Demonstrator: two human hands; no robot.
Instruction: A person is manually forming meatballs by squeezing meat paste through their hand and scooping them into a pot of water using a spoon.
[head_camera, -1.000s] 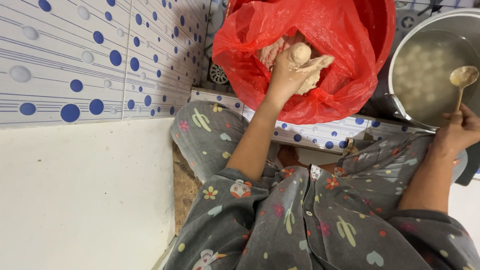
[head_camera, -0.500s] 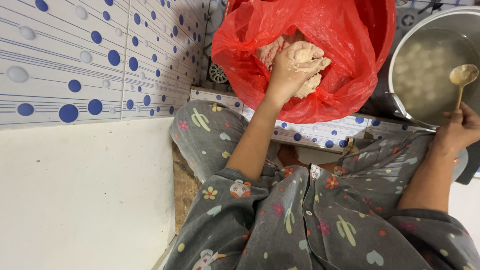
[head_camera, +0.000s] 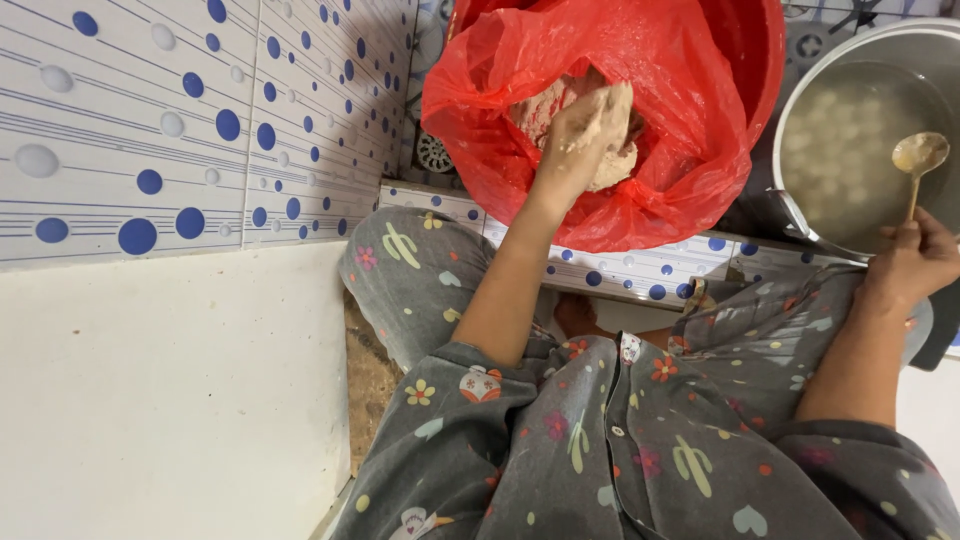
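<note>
Left grip clutches one dough lump in one red bag; right grip holds one spoon.

A: Count, bags?
B: One red plastic bag, holding one pale lump of dough.
A: Pots?
B: One metal pot, with many pale balls in cloudy liquid; too blurred to number.
A: Utensils?
B: One spoon.
A: Hands?
B: Two: left hand and right hand.
A: Drains?
B: One round floor drain.
</note>
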